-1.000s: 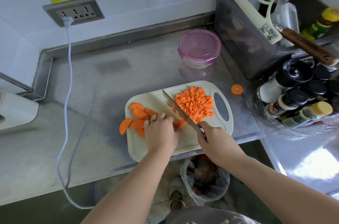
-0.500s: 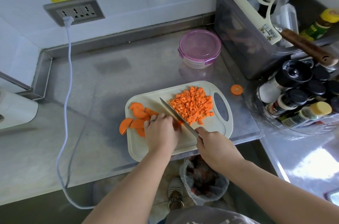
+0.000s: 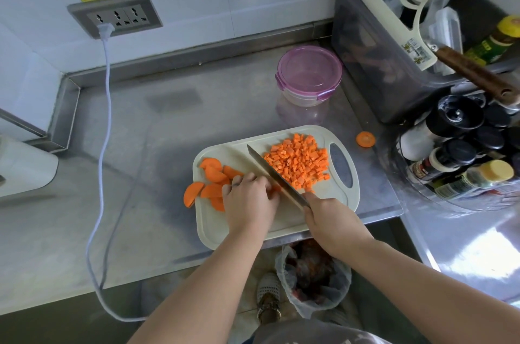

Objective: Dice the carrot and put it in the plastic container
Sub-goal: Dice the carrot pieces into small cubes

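1. Right hand: fingers wrapped round knife handle.
2. Left hand: fingers curled, pinning carrot piece against the blade; advise tips tucked, even cuts.
3. Cutting board: carrot slices left, diced carrot right.
4. Plastic container: beyond board, lid on.

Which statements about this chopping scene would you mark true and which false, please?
1. The right hand grips the knife. True.
2. The container is open. False: its purple lid is on.
3. The dice lie heaped on the board. True.
4. The left hand rests off the board. False: it holds carrot on the board, by the knife.
5. A carrot round lies on the counter, right of the board. True.
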The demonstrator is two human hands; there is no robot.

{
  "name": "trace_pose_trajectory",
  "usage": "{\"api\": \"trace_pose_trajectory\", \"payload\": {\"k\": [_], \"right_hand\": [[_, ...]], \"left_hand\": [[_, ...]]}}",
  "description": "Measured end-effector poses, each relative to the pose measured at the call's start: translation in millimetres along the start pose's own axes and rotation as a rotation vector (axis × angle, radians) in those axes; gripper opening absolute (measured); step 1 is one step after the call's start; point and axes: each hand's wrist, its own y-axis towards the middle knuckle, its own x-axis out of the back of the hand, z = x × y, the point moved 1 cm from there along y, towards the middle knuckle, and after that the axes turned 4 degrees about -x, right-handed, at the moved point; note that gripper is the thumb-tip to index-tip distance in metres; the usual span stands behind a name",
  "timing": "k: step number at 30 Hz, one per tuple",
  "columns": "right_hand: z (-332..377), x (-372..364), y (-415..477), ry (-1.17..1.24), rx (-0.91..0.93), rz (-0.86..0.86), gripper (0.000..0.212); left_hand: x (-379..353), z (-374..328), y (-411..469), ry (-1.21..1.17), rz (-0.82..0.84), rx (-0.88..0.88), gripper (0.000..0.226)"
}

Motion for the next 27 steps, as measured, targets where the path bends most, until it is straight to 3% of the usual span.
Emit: {"api": "trace_pose_trajectory", "payload": {"k": [7,18,27], "right_hand": [[-1,3,-8,0.07,0.022,-0.065,0.03],[2,-3,-11,0.013,0.037,-0.052,0.03],[2,-3,-7,-0.02,0.035,-0.055,0.028]], "left_hand": [[0,4,-2,0.011,-0.009,-0.004,0.03],[2,4,-5,0.055,-0.029,-0.037,0.027],[4,3,-3,0.067,0.045,-0.027,0.027]]}}
